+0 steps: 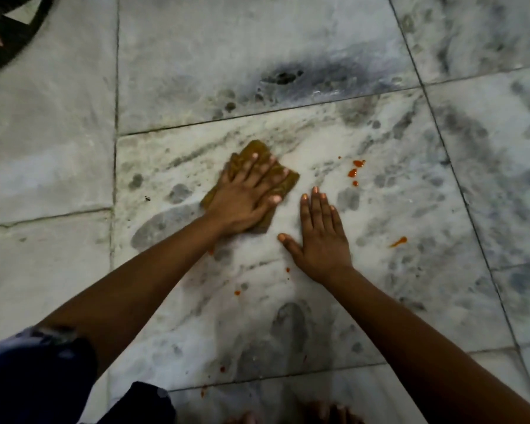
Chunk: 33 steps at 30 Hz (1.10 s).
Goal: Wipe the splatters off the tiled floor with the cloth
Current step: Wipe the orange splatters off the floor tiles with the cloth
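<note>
Left hand (242, 203) lay flat on the cloth (259, 175), fingers straight and spread, pressing it to the floor (58, 148). Cloth brownish-yellow, folded, on the central marble tile, its edges showing beyond the fingertips and under the palm. Right hand (320, 237) rested palm-down on bare tile just beside the cloth, fingers straight and together, thumb out to the side, holding nothing. Red-orange splatters (356, 168) sat on the same tile: a cluster beyond the right fingertips, one streak (398, 241) to the right of that hand, small drops (237, 292) between the forearms and nearer the person. Dark patterned sleeve (40, 377) at lower left. Toes (334, 414) at bottom edge. A dark curved object (16, 38) in the top left corner, blurred.
</note>
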Tool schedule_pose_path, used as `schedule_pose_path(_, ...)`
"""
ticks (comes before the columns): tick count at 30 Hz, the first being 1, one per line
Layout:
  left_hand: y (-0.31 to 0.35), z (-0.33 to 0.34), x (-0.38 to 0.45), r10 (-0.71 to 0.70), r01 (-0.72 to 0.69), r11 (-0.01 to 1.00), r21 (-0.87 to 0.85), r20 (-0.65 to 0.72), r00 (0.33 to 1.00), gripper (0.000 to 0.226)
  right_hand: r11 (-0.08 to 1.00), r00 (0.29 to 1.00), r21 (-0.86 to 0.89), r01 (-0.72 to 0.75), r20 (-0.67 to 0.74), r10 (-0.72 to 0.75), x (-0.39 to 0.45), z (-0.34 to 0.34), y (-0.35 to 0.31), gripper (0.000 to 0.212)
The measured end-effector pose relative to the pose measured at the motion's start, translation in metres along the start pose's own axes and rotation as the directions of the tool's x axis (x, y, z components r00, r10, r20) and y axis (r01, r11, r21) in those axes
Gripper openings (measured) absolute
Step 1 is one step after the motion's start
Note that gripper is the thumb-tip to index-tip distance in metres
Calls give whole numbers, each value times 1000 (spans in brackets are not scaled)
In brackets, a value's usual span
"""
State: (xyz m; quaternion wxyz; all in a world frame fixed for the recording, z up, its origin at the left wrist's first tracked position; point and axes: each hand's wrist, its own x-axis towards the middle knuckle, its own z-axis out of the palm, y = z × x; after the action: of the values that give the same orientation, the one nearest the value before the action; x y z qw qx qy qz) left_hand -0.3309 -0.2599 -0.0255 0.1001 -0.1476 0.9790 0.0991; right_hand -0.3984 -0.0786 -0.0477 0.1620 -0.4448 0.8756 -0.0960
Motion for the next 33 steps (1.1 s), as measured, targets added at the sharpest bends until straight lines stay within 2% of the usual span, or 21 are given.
schedule_pose_path(2,-17,2,-4,-32,32,999,39,-11,999,60,1000,1000,1,-8,17,8,-2,-1,1,92)
schedule_pose_path(4,-31,-8,24,-149,150,987,51,-35,988,59,1000,999,-7,1,35,-1,-1,-3,2,91)
schedule_pose_path(8,-20,-28,90,-362,359,930,-75,-37,931,52,1000,998,-19,9,58,-8,0,-4,1,92)
schedule_pose_path(10,6,-19,85,-309,306,947,-95,-21,951,51,1000,999,-21,1,46,0,-1,-5,-1,93)
schedule_pose_path(12,27,-4,48,-185,182,981,-68,-34,982,51,1000,999,-31,3,48,-2,-1,-6,-1,93)
schedule_pose_path(14,33,8,1,-130,127,990,-64,-34,991,54,999,998,-44,17,55,-15,-1,-5,0,94)
schedule_pose_path(17,21,10,-23,-150,149,987,-63,-10,989,59,998,998,-67,18,55,-14,-1,-7,-1,97)
schedule_pose_path(19,9,3,-1,-158,157,987,-31,-28,987,55,995,993,-97,7,115,4,0,-11,-1,100)
schedule_pose_path(21,-11,-11,38,-234,232,971,-59,-29,972,51,993,990,-121,3,140,14,0,-16,-2,97)
schedule_pose_path(25,-54,-39,83,-365,380,909,-173,114,924,54,990,982,-140,15,191,12,0,-20,-2,88)
schedule_pose_path(28,-56,-41,54,-407,431,878,-208,149,901,59,995,977,-100,16,212,6,1,-24,-1,83)
schedule_pose_path(31,-43,-20,-4,-450,455,874,-171,69,890,61,999,981,-44,4,193,5,2,-22,0,77)
schedule_pose_path(33,-16,-4,-34,-414,416,901,-125,45,909,64,999,990,-42,22,141,-15,2,-17,-2,74)
